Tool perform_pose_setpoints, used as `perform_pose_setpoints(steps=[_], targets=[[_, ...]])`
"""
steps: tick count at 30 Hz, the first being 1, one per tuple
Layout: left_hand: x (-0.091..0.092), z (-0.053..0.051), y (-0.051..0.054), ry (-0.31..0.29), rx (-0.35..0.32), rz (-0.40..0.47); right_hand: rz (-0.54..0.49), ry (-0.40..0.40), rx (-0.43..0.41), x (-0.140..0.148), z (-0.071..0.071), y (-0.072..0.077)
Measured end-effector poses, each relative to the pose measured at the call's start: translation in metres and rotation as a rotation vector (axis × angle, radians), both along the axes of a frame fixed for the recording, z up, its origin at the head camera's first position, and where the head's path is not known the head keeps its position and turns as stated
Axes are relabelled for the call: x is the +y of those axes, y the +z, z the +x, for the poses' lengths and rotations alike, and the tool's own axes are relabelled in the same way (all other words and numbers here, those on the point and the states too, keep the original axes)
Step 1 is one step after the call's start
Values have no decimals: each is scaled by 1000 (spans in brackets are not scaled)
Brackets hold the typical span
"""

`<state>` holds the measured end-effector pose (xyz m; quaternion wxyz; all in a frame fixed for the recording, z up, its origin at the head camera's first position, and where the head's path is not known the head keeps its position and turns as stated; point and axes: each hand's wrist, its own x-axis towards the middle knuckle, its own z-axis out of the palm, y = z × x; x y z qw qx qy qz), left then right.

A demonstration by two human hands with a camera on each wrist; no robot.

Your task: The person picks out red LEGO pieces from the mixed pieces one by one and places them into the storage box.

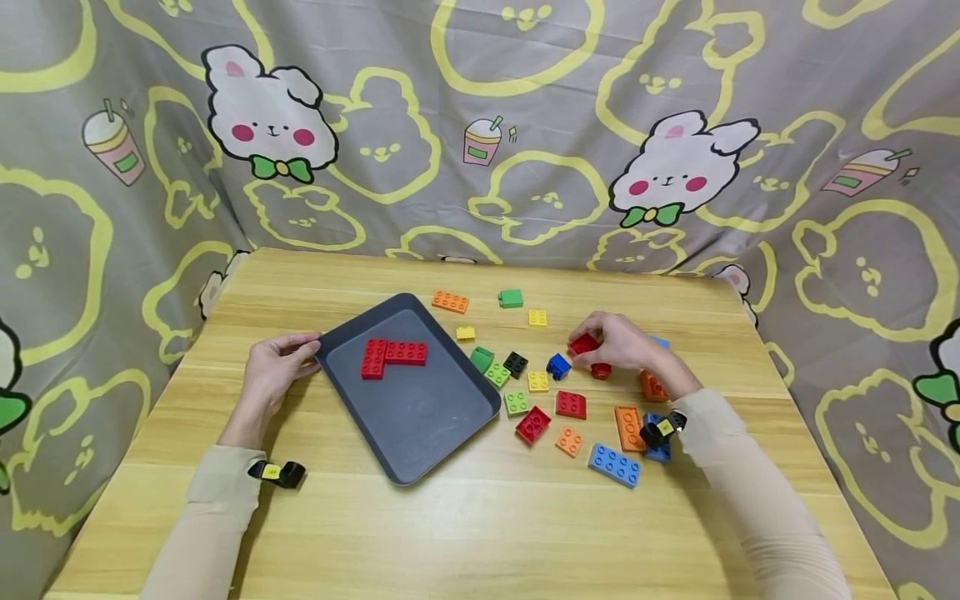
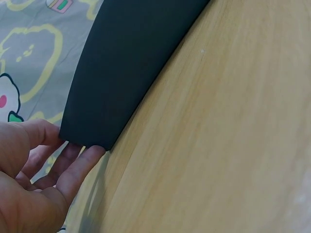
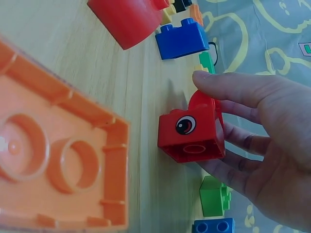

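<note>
My left hand grips a corner of the dark grey tray. In the left wrist view, its fingertips meet the tray's outer wall. Two red bricks lie in the tray, set at a right angle. On the right, my right hand holds a red brick with a printed eye between thumb and fingers; part of it is hidden by the hand. Another red, rounded brick lies just under that hand. A dark blue brick is close to its left.
Loose bricks spread right of the tray, among them a black brick, a red brick and a light blue brick. Orange bricks lie near the right wrist. A patterned curtain hangs behind the wooden table.
</note>
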<state>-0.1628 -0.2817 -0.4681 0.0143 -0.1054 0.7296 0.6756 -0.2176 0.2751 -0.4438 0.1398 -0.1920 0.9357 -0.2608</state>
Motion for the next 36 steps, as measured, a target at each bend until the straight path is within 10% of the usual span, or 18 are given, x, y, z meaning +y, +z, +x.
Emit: perform_pose_setpoints(steps=[36], targets=[[0,-1,-1,-4,-28,-35,-286,16,41,-35,-3,19]])
